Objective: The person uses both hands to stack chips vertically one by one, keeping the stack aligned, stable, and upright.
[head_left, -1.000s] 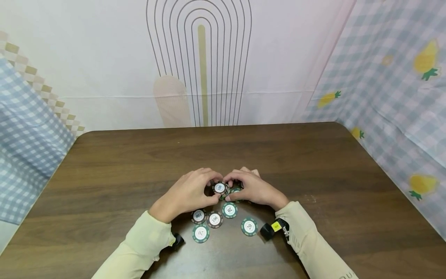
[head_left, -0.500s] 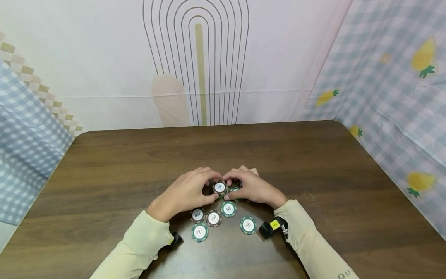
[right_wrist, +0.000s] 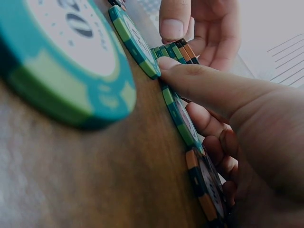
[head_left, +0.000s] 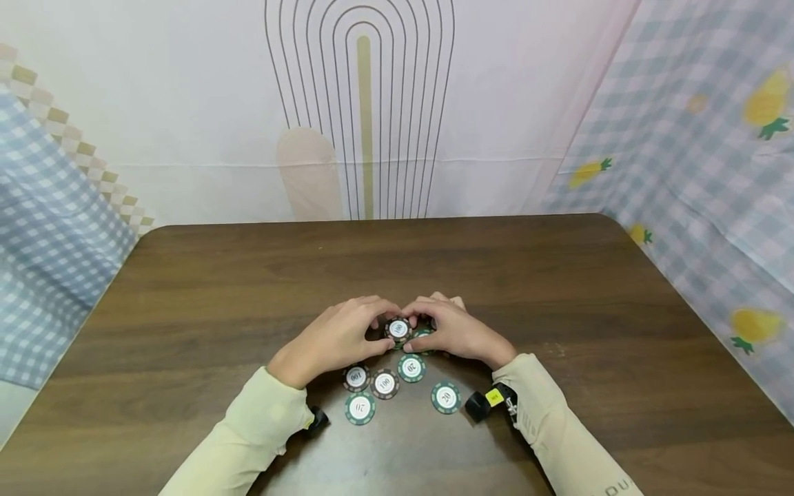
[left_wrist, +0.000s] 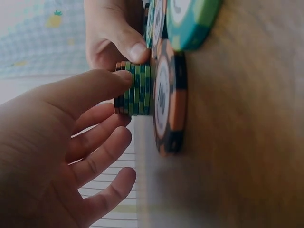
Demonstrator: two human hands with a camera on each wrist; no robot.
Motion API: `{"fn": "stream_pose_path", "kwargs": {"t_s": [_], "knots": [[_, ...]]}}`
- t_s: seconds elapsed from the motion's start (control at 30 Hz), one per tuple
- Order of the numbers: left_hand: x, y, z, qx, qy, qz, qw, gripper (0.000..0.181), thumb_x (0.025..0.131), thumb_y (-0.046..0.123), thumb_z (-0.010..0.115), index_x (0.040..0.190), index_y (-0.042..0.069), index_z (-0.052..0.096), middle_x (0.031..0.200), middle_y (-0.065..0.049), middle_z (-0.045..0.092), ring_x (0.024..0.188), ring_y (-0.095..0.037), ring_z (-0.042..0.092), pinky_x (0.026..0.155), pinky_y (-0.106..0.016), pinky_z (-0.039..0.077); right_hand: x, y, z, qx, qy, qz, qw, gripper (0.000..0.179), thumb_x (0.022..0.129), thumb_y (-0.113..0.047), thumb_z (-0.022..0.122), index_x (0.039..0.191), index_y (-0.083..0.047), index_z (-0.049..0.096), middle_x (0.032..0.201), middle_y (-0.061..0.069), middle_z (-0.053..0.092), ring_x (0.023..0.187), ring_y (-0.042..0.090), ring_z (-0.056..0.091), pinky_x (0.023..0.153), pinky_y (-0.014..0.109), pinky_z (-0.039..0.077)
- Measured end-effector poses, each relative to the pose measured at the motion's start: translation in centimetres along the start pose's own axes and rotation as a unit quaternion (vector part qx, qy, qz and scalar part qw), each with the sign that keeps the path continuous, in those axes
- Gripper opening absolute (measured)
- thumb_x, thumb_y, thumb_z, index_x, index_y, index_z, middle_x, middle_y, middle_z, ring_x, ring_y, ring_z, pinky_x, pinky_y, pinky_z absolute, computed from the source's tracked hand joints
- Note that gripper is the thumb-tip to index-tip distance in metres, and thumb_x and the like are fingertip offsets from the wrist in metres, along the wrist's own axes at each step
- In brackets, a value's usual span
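A short stack of poker chips (head_left: 398, 328) stands on the table between both hands. Its lower chips are green and its upper ones black and orange, with a white face marked 100 on top. My left hand (head_left: 338, 337) pinches the stack between thumb and fingers from the left, its other fingers loosely spread in the left wrist view. From the right, my right hand (head_left: 459, 334) has thumb and index finger curled at the same stack (right_wrist: 175, 51). Under the right palm lies a green chip (head_left: 424, 340), partly hidden, with a black-and-orange chip (right_wrist: 205, 187) beside it.
Nearer the person lie loose chips: two black-and-orange 100 chips (head_left: 385, 384) and several green 20 chips (head_left: 446, 397). The brown wooden table (head_left: 248, 269) meets a white patterned cloth (head_left: 205, 138) behind, with checked cloths on both sides.
The head view has shifted slightly. Both hands stay around the stack, and the loose chips keep their places on the table.
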State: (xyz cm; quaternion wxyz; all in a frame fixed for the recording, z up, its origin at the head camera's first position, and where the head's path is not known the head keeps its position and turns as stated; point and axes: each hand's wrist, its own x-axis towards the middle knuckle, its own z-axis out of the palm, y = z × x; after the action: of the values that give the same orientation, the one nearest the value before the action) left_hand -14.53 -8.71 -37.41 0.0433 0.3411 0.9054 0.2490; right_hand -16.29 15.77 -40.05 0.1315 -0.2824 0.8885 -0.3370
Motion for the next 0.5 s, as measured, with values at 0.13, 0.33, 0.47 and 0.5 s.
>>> {"fn": "stream_pose_path", "kwargs": {"t_s": [0.13, 0.33, 0.47, 0.5], "knots": [[0.0, -0.3, -0.4, 0.002, -0.006, -0.007, 1.0000, 0.040, 0.096, 0.029, 0.080, 0.132, 0.016, 0.069, 0.118, 0.005, 0.071, 0.097, -0.010, 0.064, 0.086, -0.036, 0.055, 0.2, -0.1, 0.0, 0.002, 0.002, 0.001, 1.0000, 0.041, 0.088, -0.035, 0.087, 0.125, -0.026, 0.073, 0.100, -0.017, 0.063, 0.098, 0.014, 0.047, 0.092, 0.044, 0.023], [-0.6, -0.5, -1.7, 0.000, -0.031, -0.034, 0.9990, 0.045, 0.097, 0.033, 0.078, 0.136, 0.014, 0.067, 0.118, 0.003, 0.071, 0.103, -0.013, 0.067, 0.089, -0.039, 0.056, 0.3, -0.2, 0.2, 0.009, -0.001, 0.000, 1.0000, 0.039, 0.089, -0.034, 0.087, 0.125, -0.027, 0.073, 0.099, -0.016, 0.062, 0.097, 0.015, 0.047, 0.093, 0.045, 0.023], [-1.5, -0.7, -3.0, -0.021, -0.046, -0.051, 0.9974, 0.041, 0.099, 0.033, 0.076, 0.135, 0.015, 0.068, 0.120, 0.004, 0.072, 0.104, -0.011, 0.067, 0.090, -0.040, 0.056, 0.2, -0.2, 0.1, 0.012, -0.003, -0.002, 0.9999, 0.038, 0.089, -0.033, 0.087, 0.124, -0.027, 0.073, 0.099, -0.016, 0.062, 0.097, 0.015, 0.046, 0.092, 0.045, 0.022], [-1.7, -0.8, -3.2, -0.030, -0.049, -0.050, 0.9971, 0.039, 0.099, 0.032, 0.075, 0.134, 0.015, 0.069, 0.120, 0.004, 0.072, 0.103, -0.011, 0.067, 0.090, -0.039, 0.056, 0.3, -0.2, 0.1, 0.012, -0.003, -0.003, 0.9999, 0.038, 0.089, -0.033, 0.087, 0.124, -0.027, 0.073, 0.099, -0.016, 0.062, 0.097, 0.015, 0.046, 0.092, 0.045, 0.022]]}}
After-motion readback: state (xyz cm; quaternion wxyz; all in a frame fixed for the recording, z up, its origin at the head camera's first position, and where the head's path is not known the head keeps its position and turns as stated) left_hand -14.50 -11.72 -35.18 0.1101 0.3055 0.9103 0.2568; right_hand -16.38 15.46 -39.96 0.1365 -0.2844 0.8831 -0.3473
